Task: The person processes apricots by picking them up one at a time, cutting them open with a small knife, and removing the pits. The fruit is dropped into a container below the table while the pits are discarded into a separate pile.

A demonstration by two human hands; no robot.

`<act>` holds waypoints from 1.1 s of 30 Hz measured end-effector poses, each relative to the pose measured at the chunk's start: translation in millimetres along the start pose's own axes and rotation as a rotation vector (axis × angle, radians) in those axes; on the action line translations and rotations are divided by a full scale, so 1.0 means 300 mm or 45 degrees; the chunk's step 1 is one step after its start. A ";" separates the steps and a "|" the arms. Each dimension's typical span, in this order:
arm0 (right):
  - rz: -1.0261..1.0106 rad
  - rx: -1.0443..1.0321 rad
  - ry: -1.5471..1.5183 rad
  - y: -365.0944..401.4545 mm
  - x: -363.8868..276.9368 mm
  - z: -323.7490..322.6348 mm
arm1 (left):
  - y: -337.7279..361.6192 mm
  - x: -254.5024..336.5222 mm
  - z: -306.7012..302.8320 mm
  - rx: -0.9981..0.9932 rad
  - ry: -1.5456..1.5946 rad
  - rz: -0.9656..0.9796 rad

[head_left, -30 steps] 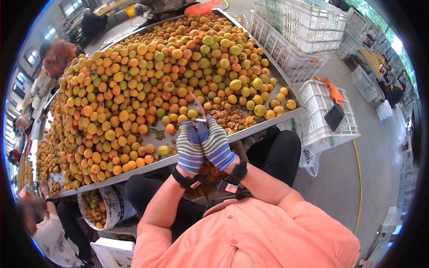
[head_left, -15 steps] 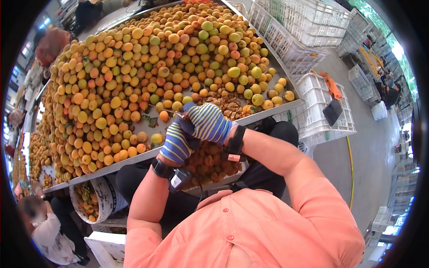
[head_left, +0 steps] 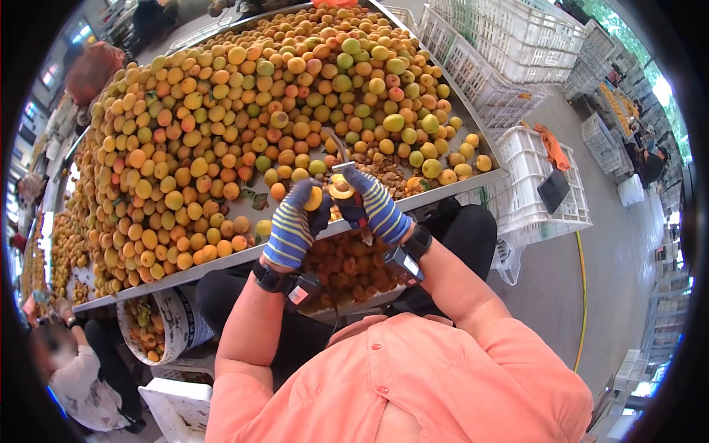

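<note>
1. I see both hands in striped gloves, raised over the near edge of the counter point(head_left: 458, 190), close together but not touching.
2. The left hand point(head_left: 294, 225) is curled shut, pinching the left apricot half point(head_left: 314, 198) between thumb and fingers, cut face towards the camera.
3. The right hand point(head_left: 373, 207) is also closed, gripping the right apricot half point(head_left: 341, 189), which sits just right of the other half and slightly farther away.
4. A thin curved blade point(head_left: 337, 144) rises from the right hand's fingers towards the far side; I cannot tell how it is held.
5. Beyond the hands, a deep pile of apricots point(head_left: 244, 125) covers most of the counter, orange, yellow and some green.
6. A small heap of brown pits point(head_left: 384, 173) lies on the counter just beyond the right hand, near the right corner.
7. Below the hands, nearer than the counter edge, a tray of cut apricots point(head_left: 347, 269) rests by my knees.
8. To the near left, a white bucket point(head_left: 173, 325) holds more fruit, and another person point(head_left: 81, 376) sits beside it.
9. On the right stand white crates point(head_left: 532, 221), with an orange cloth point(head_left: 552, 144) and a black slab point(head_left: 552, 192) on top.
</note>
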State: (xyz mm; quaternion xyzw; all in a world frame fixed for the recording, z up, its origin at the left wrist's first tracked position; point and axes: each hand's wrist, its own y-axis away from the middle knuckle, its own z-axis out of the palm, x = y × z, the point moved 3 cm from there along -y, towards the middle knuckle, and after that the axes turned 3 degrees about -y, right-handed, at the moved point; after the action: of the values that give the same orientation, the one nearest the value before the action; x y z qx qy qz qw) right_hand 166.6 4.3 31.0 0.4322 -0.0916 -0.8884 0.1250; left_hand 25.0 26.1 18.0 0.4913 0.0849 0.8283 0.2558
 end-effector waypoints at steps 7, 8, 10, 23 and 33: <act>-0.065 0.114 0.219 0.009 -0.027 -0.101 | 0.072 -0.057 0.012 -0.580 -0.828 0.079; -0.065 0.141 0.269 0.010 -0.026 -0.106 | 0.094 -0.084 0.017 -0.678 -1.059 0.071; -0.062 0.195 0.374 0.014 -0.024 -0.116 | 0.127 -0.111 0.043 -0.720 -1.518 0.182; -0.588 0.122 0.961 0.039 0.021 -0.087 | 0.039 -0.042 -0.012 -0.335 -0.493 0.119; -0.608 0.226 0.727 0.038 -0.016 -0.028 | -0.030 -0.126 -0.052 -0.294 0.180 0.111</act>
State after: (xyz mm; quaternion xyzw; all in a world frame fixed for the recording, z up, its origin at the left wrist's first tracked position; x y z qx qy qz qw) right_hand 177.6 -5.5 32.6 0.6807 -0.0264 -0.7248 -0.1028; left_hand 29.3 16.2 -22.6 0.4022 -0.0145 0.8754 0.2677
